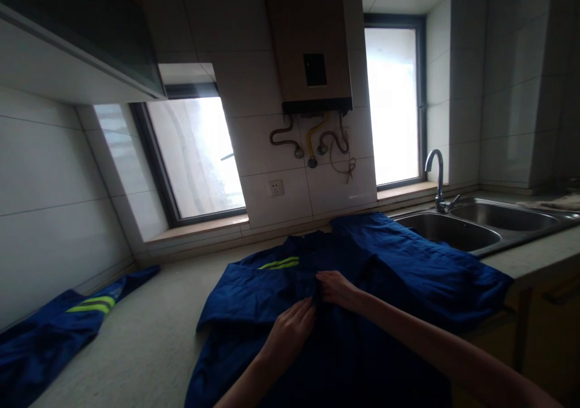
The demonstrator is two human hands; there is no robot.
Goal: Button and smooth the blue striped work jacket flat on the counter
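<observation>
Blue striped garment [244, 290] spread on the counter [149, 329], left of the sink [512, 239]. Left hand [290, 329] and right hand [338, 290] nearly together at the garment's front, fingertips on cloth; cannot tell whether either pinches it. Second striped blue cloth [54, 326] farther left of the sink.

Slim L forearm [256, 372] & R forearm [421, 334], both bare; L fingers [302, 312] & R fingers [327, 280] ditto.

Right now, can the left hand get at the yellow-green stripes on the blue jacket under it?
Likely yes: the stripes lie face-up and uncovered just beyond the left hand, with only jacket fabric between.
</observation>
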